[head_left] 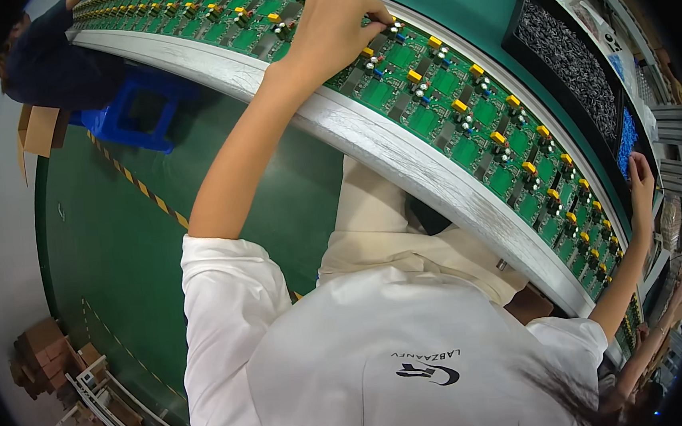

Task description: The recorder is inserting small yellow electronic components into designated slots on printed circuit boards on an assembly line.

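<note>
A long row of green circuit boards (422, 121) runs across in front of me, fitted with yellow blocks, small white-topped cylinders and dark parts. Over the boards, my left hand (335, 31) is closed, thumb and fingers pinched low near the far edge of the row. Whatever sits between those fingertips is too small to make out. Off to the right, my right hand (641, 185) reaches to a compartment of small blue parts (628, 141). Its fingers are drawn together at the compartment's near end, and what they hold, if anything, is hidden.
A pale metal rail (400, 154) borders the boards on my side. Beyond them stands a black bin of dark small parts (562, 55). At the left are a blue plastic stool (132, 109) and another person's dark sleeve (52, 55); another person's arm (651, 341) shows at lower right.
</note>
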Demonstrator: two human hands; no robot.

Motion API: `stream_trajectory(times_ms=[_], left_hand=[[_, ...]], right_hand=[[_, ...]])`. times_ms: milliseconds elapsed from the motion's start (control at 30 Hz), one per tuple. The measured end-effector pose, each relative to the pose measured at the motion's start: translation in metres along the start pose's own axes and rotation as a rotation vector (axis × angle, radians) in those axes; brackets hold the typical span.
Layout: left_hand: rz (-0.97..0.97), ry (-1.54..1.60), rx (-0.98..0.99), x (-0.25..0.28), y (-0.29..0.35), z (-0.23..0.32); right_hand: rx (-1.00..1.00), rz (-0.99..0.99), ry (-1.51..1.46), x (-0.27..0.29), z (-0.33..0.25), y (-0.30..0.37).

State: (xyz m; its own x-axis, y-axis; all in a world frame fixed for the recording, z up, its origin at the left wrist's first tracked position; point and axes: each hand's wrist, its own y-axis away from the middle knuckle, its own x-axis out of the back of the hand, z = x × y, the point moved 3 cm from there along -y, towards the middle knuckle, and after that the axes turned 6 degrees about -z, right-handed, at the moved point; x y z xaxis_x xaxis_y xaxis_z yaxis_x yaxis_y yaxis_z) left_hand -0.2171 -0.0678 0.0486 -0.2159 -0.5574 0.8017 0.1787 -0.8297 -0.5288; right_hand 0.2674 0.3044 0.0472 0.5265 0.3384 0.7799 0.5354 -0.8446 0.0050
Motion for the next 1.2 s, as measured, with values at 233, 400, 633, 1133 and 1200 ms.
stream_trajectory(times_ms=[233, 400, 633, 1133, 1200], left_hand=[[-0.089, 0.004, 0.017, -0.003, 0.0, -0.001], [-0.116, 0.126, 0.128, -0.002, 0.009, -0.003], [-0.222, 0.247, 0.113, -0.022, 0.003, 0.004], [-0.33, 0.396, 0.009, -0.027, -0.012, -0.003], [-0.309, 0.461, -0.023, -0.028, -0.032, -0.003]], right_hand=[[0.088, 0.042, 0.092, 0.008, 0.006, 0.007], [0.168, 0.059, 0.102, -0.031, -0.039, 0.001], [0.205, 0.069, 0.088, -0.059, -0.077, 0.008], [0.11, 0.204, 0.0, -0.065, -0.101, -0.001], [0.144, 0.128, -0.017, -0.079, -0.14, 0.009]])
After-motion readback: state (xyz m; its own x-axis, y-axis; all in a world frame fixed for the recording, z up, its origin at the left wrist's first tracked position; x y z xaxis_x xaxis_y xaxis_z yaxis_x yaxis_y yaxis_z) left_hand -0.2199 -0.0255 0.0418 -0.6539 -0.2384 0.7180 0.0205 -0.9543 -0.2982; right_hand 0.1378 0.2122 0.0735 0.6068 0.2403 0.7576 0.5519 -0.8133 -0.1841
